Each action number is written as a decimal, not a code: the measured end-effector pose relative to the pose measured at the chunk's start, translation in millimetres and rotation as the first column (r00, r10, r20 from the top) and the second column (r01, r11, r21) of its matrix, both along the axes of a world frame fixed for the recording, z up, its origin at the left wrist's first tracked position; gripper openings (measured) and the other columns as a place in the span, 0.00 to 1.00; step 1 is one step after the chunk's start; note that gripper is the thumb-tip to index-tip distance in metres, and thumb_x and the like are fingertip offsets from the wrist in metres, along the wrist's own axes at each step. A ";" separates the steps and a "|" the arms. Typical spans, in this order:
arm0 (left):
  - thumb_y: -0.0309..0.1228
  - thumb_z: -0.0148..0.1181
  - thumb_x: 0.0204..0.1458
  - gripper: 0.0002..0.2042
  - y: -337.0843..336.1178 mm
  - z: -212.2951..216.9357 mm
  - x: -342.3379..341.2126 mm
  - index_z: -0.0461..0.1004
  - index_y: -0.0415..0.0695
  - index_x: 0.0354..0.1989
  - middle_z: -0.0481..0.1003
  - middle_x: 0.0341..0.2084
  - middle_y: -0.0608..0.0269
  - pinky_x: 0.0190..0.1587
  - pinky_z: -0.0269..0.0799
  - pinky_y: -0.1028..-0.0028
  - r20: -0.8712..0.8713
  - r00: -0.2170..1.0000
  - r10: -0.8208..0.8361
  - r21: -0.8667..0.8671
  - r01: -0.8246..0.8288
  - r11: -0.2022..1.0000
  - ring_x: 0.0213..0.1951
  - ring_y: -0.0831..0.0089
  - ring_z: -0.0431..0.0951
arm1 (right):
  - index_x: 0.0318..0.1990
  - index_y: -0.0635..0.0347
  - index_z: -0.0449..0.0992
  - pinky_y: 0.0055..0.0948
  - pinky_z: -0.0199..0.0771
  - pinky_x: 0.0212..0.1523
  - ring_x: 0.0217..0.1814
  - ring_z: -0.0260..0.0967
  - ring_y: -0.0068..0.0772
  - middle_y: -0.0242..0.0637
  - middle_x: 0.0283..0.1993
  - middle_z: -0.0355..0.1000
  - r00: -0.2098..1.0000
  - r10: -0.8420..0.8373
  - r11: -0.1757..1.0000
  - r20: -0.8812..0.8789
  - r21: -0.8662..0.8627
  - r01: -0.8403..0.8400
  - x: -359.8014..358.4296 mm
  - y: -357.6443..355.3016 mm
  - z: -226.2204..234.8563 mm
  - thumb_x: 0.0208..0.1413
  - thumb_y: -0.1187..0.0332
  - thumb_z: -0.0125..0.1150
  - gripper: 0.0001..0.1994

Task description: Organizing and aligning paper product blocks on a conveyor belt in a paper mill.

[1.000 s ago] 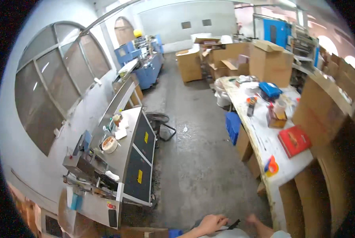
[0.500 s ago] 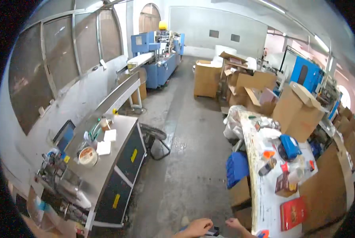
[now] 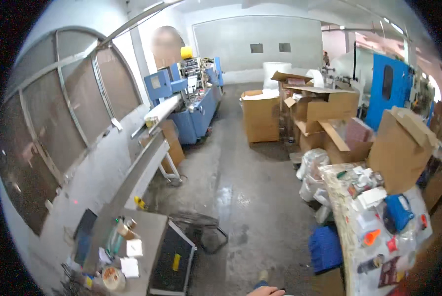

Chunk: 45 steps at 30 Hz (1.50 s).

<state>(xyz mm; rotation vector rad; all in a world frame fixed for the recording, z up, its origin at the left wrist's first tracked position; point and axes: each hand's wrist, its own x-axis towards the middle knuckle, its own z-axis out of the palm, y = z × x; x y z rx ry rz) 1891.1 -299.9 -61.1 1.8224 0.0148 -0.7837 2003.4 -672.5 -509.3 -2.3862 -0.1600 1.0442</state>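
Observation:
At the bottom edge, my left hand [image 3: 266, 291] shows only in part, cut off by the frame. Its fingers look curled, and a small dark thing too small to name shows by the fingertips. My right hand is out of view. Just beyond my left hand are a shoe [image 3: 264, 275] and a bit of blue trouser leg. Neither the worktable [image 3: 337, 207] on the right nor the metal bench [image 3: 149, 232] on the left is touched by my visible hand.
Grey floor [image 3: 241, 217] runs ahead between the benches. A black wheeled or round-framed object [image 3: 212, 237] juts out beside the left bench. A blue crate [image 3: 324, 249] stands below the right table. Cardboard boxes [image 3: 261, 118] and a blue machine [image 3: 196, 111] are farther off.
The view has moved forward and tipped up, so the benches sit lower. My right hand has left the picture, and my left hand has dropped to its bottom edge.

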 end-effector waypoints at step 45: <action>0.37 0.56 0.59 0.14 1116.7 -25.9 920.0 0.75 0.40 0.46 0.78 0.25 0.64 0.31 0.72 0.76 0.269 0.198 0.942 -0.091 -0.969 0.230 0.27 0.80 0.76 | 0.32 0.69 0.79 0.28 0.72 0.25 0.23 0.70 0.21 0.36 0.23 0.75 0.966 0.257 0.920 -0.027 0.311 -0.237 1160.9 1309.5 134.7 0.53 0.63 0.59 0.14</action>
